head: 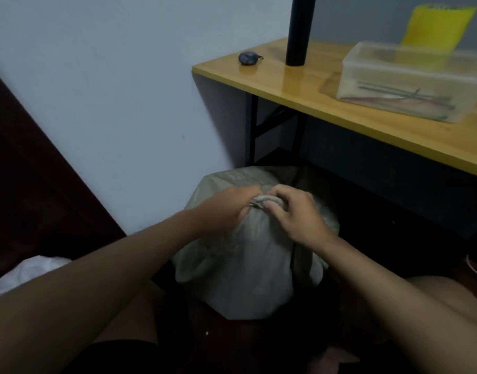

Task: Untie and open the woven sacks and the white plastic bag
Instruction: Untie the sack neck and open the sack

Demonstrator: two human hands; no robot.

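Note:
A pale grey-white woven sack (248, 276) stands on the dark floor between my knees, its neck gathered and tied at the top. A twisted tie loop (267, 201) shows at the neck between my hands. My left hand (226, 209) grips the gathered neck from the left. My right hand (294, 211) pinches the tie loop from the right, thumb under it. A second pale sack (232, 176) sits just behind, partly hidden by my hands. The knot itself is mostly covered by my fingers.
A yellow-topped table (326, 109) stands at the right, with a clear plastic box (410, 82), a black cylinder (299, 31) and a small dark round object (247, 58). A wall lies behind, dark wooden furniture (29, 184) at left, white cloth (32, 273) at lower left.

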